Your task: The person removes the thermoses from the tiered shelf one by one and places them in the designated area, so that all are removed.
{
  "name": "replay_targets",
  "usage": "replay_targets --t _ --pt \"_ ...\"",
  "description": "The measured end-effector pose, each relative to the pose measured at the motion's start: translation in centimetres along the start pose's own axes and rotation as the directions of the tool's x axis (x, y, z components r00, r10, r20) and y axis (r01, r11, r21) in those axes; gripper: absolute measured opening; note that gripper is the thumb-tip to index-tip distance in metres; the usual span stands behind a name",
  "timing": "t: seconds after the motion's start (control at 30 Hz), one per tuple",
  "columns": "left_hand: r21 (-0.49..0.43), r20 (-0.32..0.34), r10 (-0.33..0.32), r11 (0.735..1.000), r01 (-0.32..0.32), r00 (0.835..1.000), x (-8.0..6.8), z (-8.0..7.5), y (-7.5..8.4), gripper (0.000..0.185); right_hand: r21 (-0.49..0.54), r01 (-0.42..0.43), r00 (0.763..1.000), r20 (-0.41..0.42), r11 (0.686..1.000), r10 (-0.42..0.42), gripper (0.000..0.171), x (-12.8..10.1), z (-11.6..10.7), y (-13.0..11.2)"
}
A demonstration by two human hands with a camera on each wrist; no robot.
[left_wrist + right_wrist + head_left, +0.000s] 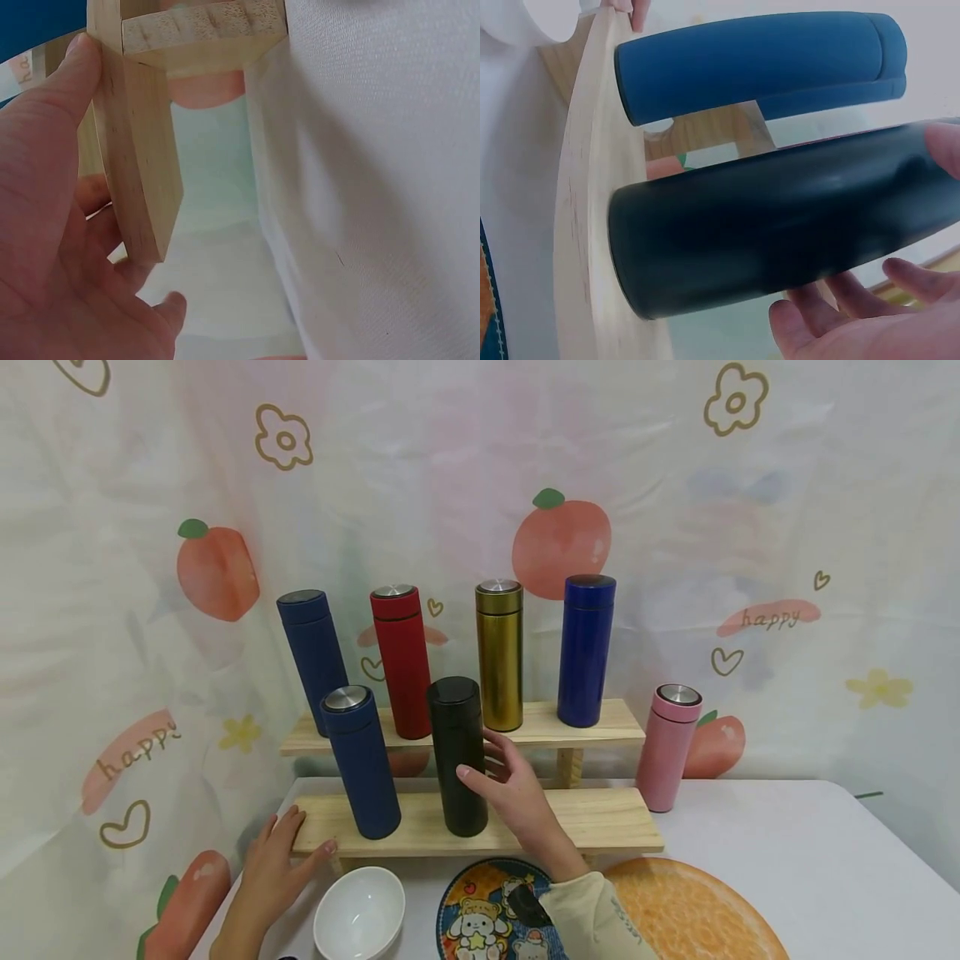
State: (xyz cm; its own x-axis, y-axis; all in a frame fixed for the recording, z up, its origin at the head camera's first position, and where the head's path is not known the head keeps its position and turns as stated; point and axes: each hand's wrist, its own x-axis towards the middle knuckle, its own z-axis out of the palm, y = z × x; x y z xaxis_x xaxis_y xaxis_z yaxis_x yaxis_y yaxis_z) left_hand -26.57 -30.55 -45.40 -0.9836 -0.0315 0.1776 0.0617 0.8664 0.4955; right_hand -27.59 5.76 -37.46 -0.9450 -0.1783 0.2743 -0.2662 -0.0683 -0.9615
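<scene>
My right hand (522,797) holds a black thermos bottle (459,777), thumb on its front and fingers round its right side. In the right wrist view, at least one finger stands apart from the bottle (765,225). Its base stands upright on the lower board of a wooden two-tier shelf (585,817). My left hand (272,868) grips the left end of that lower board (139,150), thumb along the front edge and fingers about the end. A dark blue thermos (363,768) with a silver lid stands between the hands; the right wrist view shows this blue bottle (750,64) too.
On the upper board stand a navy thermos (311,652), a red one (402,668), a gold one (501,664) and a bright blue one (587,656). A pink thermos (669,752) is right of the shelf. In front lie a white bowl (360,914), a cartoon mat (480,918) and an orange mat (690,902).
</scene>
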Motion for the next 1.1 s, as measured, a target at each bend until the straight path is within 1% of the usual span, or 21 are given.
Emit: replay_targets --t 0.17,0.43,0.63,0.87,1.1 --pt "0.014 -0.022 0.024 1.000 -0.024 0.999 -0.1 -0.1 0.2 0.091 0.008 -0.016 1.000 0.006 1.000 0.016 0.074 0.1 0.5 0.2" --pt "0.010 -0.011 0.014 1.000 -0.014 1.000 -0.2 -0.1 0.2 0.092 -0.038 -0.047 0.999 -0.011 0.998 0.047 0.078 0.6 1.3 0.6" --pt "0.000 0.016 -0.017 1.000 0.017 1.000 -0.1 -0.1 0.2 0.095 -0.066 -0.046 0.998 -0.034 0.997 0.044 0.078 1.0 1.8 1.1" --pt "0.000 0.023 -0.024 1.000 0.024 0.999 -0.2 0.0 0.2 0.095 -0.076 -0.076 0.997 -0.037 0.994 0.074 0.076 0.9 1.7 1.7" --pt "-0.006 0.028 -0.037 0.999 0.037 0.999 -0.1 0.0 0.3 0.096 -0.093 -0.068 0.997 -0.030 0.993 0.065 0.077 0.7 1.5 1.9"
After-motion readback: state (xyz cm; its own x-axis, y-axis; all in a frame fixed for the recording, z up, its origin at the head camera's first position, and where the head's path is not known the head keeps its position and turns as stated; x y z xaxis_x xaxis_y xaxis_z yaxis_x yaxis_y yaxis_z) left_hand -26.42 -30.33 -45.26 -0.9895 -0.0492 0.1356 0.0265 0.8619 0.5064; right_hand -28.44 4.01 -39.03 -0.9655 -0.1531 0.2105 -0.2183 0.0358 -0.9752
